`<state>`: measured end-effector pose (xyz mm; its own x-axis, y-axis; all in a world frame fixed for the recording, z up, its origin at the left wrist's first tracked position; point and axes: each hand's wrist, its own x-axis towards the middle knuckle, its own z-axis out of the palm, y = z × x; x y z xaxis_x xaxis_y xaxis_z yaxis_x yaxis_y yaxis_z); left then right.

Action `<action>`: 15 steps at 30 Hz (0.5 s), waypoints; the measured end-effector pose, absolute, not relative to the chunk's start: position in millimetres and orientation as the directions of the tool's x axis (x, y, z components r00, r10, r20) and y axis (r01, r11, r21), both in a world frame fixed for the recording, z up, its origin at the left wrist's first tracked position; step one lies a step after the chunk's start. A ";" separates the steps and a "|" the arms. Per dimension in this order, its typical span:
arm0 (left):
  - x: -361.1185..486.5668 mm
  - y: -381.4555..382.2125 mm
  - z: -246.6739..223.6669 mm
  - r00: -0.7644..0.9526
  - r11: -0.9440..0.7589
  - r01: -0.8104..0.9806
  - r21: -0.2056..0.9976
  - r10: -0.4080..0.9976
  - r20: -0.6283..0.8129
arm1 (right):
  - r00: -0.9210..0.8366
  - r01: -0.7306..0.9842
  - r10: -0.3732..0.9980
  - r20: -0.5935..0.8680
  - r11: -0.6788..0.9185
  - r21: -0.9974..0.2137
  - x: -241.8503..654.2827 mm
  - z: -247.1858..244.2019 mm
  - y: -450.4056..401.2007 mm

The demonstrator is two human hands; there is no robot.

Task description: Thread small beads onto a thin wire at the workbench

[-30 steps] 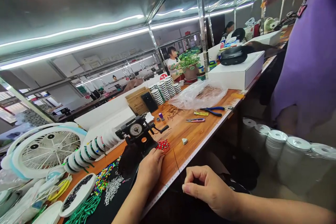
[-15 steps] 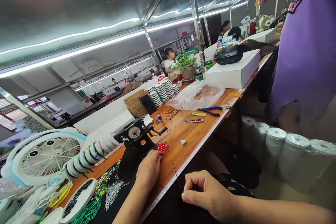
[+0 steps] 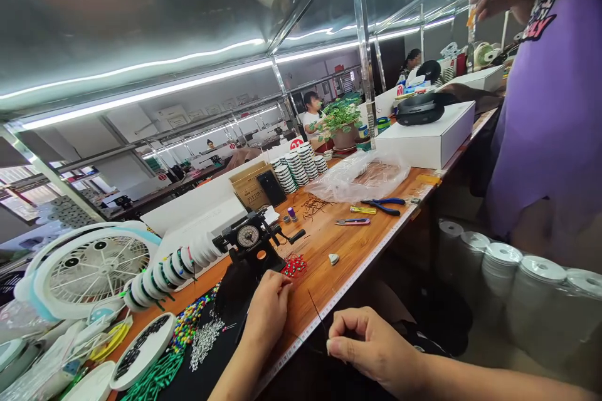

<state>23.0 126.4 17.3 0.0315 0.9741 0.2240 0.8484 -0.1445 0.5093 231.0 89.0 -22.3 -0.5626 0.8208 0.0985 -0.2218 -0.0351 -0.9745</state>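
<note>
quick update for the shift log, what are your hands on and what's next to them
Right hand pinching thin dark strand. Left hand beside red beads. Black dial gauge stands just past left hand.

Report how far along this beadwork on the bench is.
Looks done: a small red and green beaded cluster lies on the wooden bench. In hand: the right hand pinches a thin dark strand, and the left hand rests just beside the cluster. Left: loose multicoloured beads and silver beads lie heaped on the black cloth, unstrung as far as can be seen.
</note>
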 end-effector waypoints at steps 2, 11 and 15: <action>27.1 109.7 24.1 -0.057 -0.074 0.764 0.640 0.982 0.181 | -0.554 -0.259 0.826 0.103 -0.053 -0.965 228.4 -17.4 93.8; 35.5 29.6 30.2 -0.203 0.221 -0.140 0.965 0.948 -0.246 | -0.654 -0.377 0.753 0.072 -0.243 -0.894 185.8 -11.6 93.9; 30.8 18.1 29.2 -0.258 0.227 -0.056 0.972 0.938 -0.233 | -0.684 -0.355 0.726 0.064 -0.256 -0.899 172.3 -14.2 85.2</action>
<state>30.8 18.1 29.2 -0.2578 0.9376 -0.2335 -0.0558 0.2268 0.9723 172.3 85.2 -14.2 -0.6845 0.7263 0.0636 -0.3549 -0.2557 -0.8992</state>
